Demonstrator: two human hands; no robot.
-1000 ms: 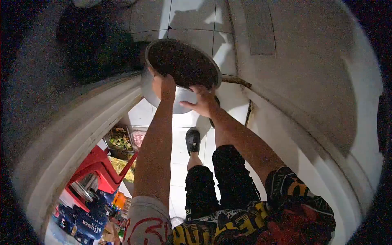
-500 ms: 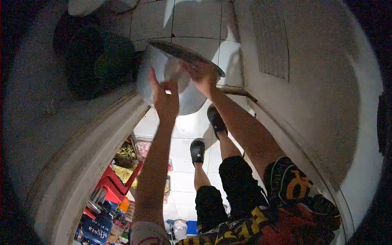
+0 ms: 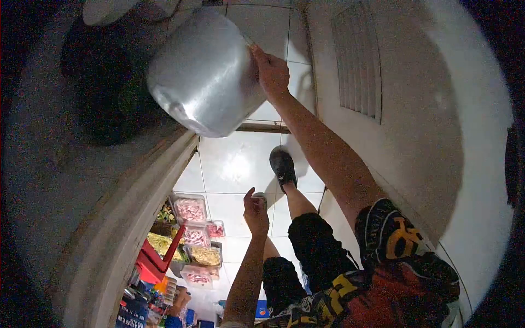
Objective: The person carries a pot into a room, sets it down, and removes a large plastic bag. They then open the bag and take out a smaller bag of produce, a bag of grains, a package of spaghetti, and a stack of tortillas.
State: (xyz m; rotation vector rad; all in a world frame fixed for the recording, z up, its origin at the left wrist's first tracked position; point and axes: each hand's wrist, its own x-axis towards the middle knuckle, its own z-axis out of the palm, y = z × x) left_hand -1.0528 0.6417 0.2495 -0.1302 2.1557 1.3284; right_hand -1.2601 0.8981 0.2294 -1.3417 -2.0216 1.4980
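A large silver metal pot [image 3: 208, 71] is held up in the doorway, tilted so that its rounded side and base face me. My right hand [image 3: 273, 74] grips it at the rim, on its right side. The pot hides its own inside and part of my right fingers. My left hand [image 3: 256, 214] is lower down, apart from the pot, in front of one dark clog. Its fingers are loosely bent and apart, with nothing seen in them.
Clear tubs of pink pieces [image 3: 191, 210] and a tub of yellowish food [image 3: 205, 255] stand on the white tiled floor [image 3: 229, 164]. Left of them is a red plastic item [image 3: 153, 262]. A doorframe [image 3: 136, 202] runs along the left; a wall with a vent [image 3: 355, 65] is on the right.
The pot has swung up and left, turning its base toward me. My left hand has left the pot and dropped back toward my legs, while my right hand keeps hold.
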